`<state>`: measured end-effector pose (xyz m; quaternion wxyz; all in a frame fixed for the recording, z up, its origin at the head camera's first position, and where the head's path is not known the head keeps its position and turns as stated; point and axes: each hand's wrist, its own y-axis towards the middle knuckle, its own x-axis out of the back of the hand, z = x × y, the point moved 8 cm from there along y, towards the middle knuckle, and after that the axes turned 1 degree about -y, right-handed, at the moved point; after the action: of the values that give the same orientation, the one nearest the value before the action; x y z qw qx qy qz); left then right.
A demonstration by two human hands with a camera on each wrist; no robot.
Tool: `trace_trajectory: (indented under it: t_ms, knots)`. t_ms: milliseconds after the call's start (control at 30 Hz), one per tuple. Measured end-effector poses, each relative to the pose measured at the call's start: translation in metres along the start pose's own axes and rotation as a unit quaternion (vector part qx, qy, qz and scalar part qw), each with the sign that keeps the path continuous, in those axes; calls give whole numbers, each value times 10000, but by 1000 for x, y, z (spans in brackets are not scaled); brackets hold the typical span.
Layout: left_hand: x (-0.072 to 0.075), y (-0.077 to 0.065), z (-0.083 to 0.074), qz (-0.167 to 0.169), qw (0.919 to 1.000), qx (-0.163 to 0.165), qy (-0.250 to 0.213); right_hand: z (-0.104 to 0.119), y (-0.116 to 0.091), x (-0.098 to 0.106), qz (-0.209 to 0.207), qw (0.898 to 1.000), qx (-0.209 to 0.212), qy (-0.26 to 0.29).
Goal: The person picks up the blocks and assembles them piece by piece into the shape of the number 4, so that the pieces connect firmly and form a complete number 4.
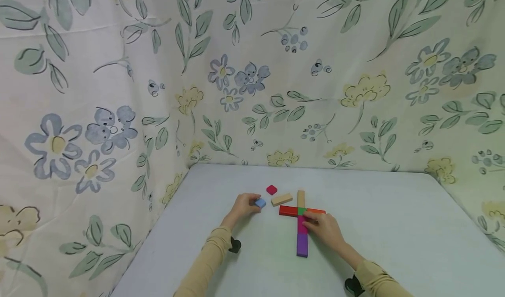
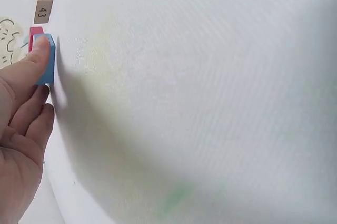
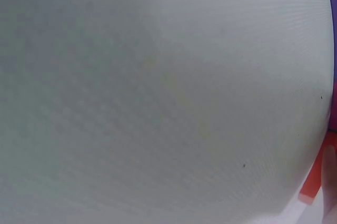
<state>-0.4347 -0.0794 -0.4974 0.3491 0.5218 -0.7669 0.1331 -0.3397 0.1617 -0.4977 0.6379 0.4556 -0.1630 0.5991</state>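
My left hand (image 1: 243,205) pinches a small blue block (image 1: 261,203) between thumb and fingers, left of the other blocks. In the left wrist view the thumb lies across that blue block's face. Several blocks form a flat cross: plain wood (image 1: 301,197) at the top, red (image 1: 289,211) to the left, orange (image 1: 318,211) to the right, green (image 1: 301,210) in the centre, magenta (image 1: 301,225) and purple (image 1: 302,246) below. My right hand (image 1: 327,231) reaches in from the right, its fingertips touching the cross around the green and magenta blocks. It covers part of the orange block.
A loose plain wood block (image 1: 282,199) lies aslant left of the cross, with a crimson block (image 1: 272,189) behind it. The white tabletop (image 1: 375,227) meets a floral curtain (image 1: 244,126) at the back and left.
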Motion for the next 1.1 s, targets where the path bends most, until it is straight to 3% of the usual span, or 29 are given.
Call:
trace_trajectory:
  t_ms: [367, 700, 1100]
  knots:
    - [-3, 2, 7, 223, 9995, -14, -230, 0, 0, 0, 38, 10000, -49, 25]
    - [-1, 3, 9, 176, 9995, -250, 51, 1, 0, 1, -2, 10000, -32, -59]
    - [-5, 6, 10, 496, 9988, -57, 15, 5, -1, 4, -39, 9999, -82, -117]
